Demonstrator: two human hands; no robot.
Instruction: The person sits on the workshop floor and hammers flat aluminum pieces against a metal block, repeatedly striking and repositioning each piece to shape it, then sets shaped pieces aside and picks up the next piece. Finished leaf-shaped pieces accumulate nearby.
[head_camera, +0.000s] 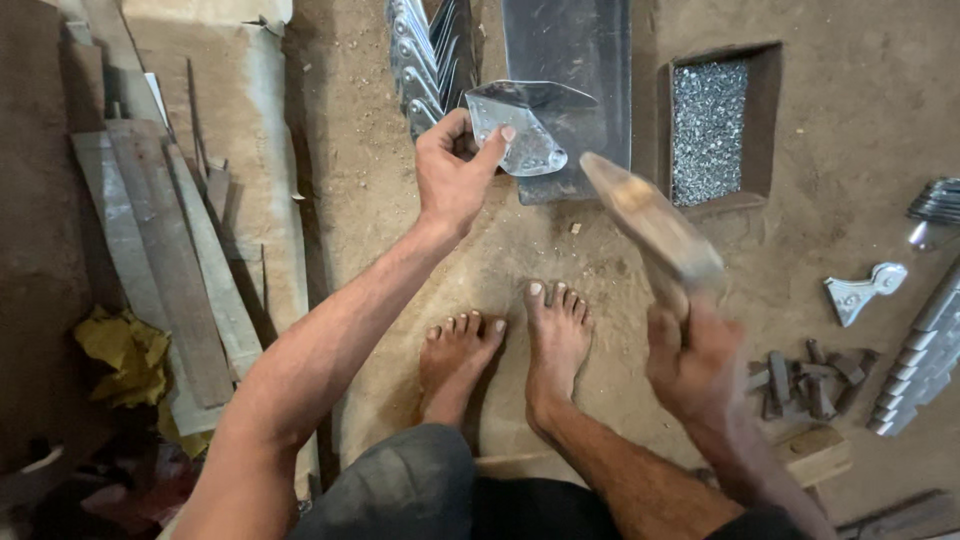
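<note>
My bare feet (505, 350) rested on the dirt floor (860, 150). My right hand (693, 365) was clamped on a blurred wooden mallet (650, 220), raised. Farther out, my left hand (455, 170) pinched a bent metal plate (525, 130) on a steel sheet (580, 50), beside a pit of small metal bits (708, 130).

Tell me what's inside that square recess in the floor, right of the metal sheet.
The square recess holds a heap of small shiny metal pieces, likely rivets or nails. They cover its bottom, so how deep the heap goes cannot be seen.
</note>
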